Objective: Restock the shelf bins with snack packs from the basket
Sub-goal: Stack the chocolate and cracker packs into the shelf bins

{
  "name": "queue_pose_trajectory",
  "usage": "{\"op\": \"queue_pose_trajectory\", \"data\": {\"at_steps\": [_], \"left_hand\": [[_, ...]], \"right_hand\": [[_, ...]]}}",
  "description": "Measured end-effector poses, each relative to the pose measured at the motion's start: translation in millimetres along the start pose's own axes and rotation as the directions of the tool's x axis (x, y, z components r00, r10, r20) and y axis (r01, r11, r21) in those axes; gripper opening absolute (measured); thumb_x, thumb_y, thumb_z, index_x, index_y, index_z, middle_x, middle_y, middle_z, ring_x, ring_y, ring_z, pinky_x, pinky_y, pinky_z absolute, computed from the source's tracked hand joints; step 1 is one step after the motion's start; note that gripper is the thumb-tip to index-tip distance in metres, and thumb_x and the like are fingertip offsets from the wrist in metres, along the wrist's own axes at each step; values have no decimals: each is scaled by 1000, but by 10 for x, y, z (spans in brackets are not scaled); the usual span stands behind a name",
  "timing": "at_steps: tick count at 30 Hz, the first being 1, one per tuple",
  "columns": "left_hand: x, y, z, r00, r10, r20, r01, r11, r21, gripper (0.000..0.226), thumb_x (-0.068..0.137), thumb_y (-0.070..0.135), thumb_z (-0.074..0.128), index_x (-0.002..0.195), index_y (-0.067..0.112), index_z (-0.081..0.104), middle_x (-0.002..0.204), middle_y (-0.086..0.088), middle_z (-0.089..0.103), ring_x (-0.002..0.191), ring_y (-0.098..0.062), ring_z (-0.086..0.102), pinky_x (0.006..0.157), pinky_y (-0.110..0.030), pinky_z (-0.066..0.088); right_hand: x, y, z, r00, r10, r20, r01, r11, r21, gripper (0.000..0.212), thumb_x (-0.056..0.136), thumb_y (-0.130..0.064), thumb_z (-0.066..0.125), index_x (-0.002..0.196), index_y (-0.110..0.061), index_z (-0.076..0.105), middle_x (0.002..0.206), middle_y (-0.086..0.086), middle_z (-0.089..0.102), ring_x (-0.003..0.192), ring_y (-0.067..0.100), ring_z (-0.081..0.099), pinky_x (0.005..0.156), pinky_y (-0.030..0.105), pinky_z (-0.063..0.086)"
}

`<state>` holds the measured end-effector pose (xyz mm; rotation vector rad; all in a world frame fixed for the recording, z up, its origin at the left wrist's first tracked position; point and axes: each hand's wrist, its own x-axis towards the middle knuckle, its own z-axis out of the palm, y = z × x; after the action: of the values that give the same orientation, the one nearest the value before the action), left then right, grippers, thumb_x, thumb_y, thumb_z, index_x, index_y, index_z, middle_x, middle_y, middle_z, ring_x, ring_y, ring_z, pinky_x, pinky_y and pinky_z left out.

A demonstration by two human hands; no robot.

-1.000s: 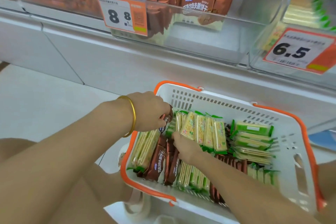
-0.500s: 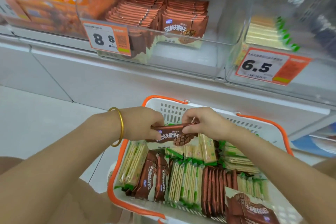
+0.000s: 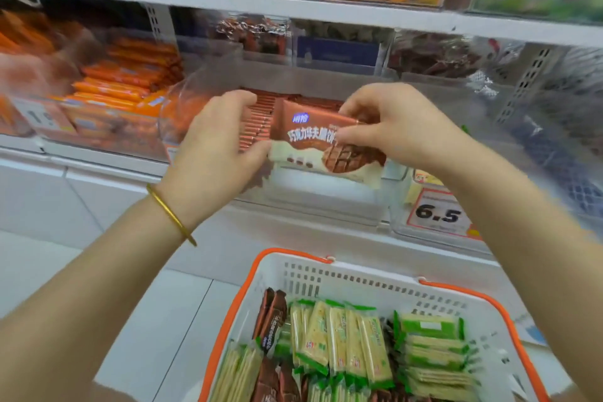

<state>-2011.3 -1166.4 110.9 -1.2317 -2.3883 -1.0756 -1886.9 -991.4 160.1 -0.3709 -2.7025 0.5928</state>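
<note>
Pinched at its right end by the right hand (image 3: 391,127), the brown pack (image 3: 321,140) lies level across the clear bin (image 3: 326,200) mouth, with the left hand (image 3: 212,147) curled at its left edge, hold unclear.

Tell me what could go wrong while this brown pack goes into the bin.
1. The left hand and right hand pinch the brown pack only at its edges; it may slip and drop towards the basket.
2. Pushing it in may topple the standing brown row in the clear bin.
</note>
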Motion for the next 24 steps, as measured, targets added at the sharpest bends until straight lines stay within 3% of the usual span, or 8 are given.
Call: {"op": "queue_pose_trajectory", "data": {"at_steps": [2,4,7,10,16,21,24], "left_hand": [[-26,-87,107,995,96,-5,-94,983,156,47,82,25,56,125,7,52,121,-13,55,114,-32,51,100,-40,38],[-102,-175,284,976,157,148,-192,947,258,54,78,35,48,125,9,56,127,-14,55,119,-36,49,102,-49,37],[-185,-182,484,950,152,273,-250,893,375,57,71,27,71,124,10,58,125,-16,58,118,-40,51,102,-63,32],[-196,-178,513,953,189,235,-276,862,426,66,56,17,82,118,11,61,114,-12,64,109,-37,59,98,-63,34],[-215,-200,512,950,194,246,-286,858,427,66,57,14,75,121,11,59,116,-9,62,110,-33,57,101,-60,31],[-260,-162,448,960,176,218,-250,889,383,64,65,14,55,129,13,55,131,-12,55,122,-35,49,107,-55,21],[-438,-77,354,966,195,169,-241,913,328,55,70,12,55,124,11,57,132,-13,53,122,-34,46,107,-52,30]], "right_hand": [[289,62,30,995,84,-52,-88,994,-71,16,84,-28,70,94,-19,61,91,-4,58,81,13,58,70,32,51],[539,160,200,986,164,-13,-163,968,-190,17,85,-28,70,94,-20,59,96,-2,57,85,17,57,73,34,51],[761,356,549,971,236,48,-206,916,-344,17,86,-25,68,94,-19,54,106,2,58,93,22,54,76,32,45],[866,488,770,963,269,17,-232,861,-452,25,87,-26,67,106,-15,55,115,9,56,105,29,55,77,35,43],[989,503,912,979,202,1,-160,779,-606,49,87,-33,66,126,-12,47,124,12,51,116,31,47,77,39,41],[839,337,773,979,185,-88,-203,815,-543,51,85,-36,68,123,-10,47,123,12,51,115,33,49,84,41,43],[376,110,569,974,83,-209,-137,955,-262,23,86,-29,65,102,-18,52,109,7,54,101,29,55,80,40,46]]}}
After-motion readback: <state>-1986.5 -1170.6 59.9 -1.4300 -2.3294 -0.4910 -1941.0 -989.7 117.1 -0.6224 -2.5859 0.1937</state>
